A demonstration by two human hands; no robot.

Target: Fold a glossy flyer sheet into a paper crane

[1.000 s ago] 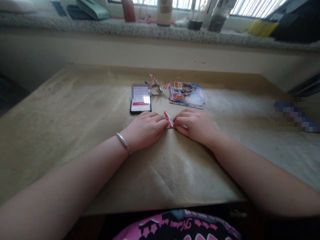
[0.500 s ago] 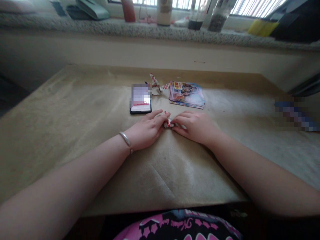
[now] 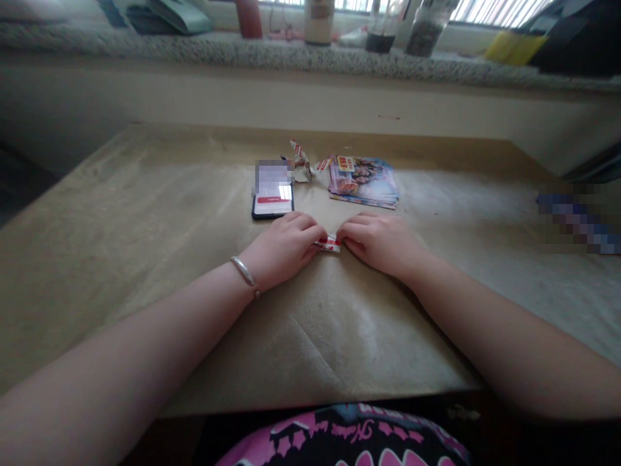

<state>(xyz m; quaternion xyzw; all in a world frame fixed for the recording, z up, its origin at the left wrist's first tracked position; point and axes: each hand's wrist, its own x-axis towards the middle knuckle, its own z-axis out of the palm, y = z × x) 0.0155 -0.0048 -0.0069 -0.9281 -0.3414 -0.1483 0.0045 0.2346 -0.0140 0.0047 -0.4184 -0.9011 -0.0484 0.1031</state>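
A small strip of white paper with red print (image 3: 330, 243) lies between my two hands, low over the table. My left hand (image 3: 291, 241) is closed on its left end, thumb and fingers pressed together. At the strip's right end, the fingertips of my right hand (image 3: 373, 237) are pinched. Just beyond my left hand lies a phone (image 3: 273, 194) with a lit screen. Behind the strip is a folded paper shape (image 3: 305, 169), white with red print like the strip. To its right sits a stack of glossy printed leaflets (image 3: 363, 181).
A cream cloth (image 3: 194, 213) with creases covers the table. At the far right lies a blurred-out blue item (image 3: 577, 223). Along the granite windowsill (image 3: 276, 57) stand a red bottle (image 3: 249, 18), a jar with dark contents (image 3: 427, 29) and a yellow object (image 3: 514, 48).
The paper strip now shows as a flatter, wider band between my fingers. My left fingers have curled in more, and my right hand has shifted slightly.
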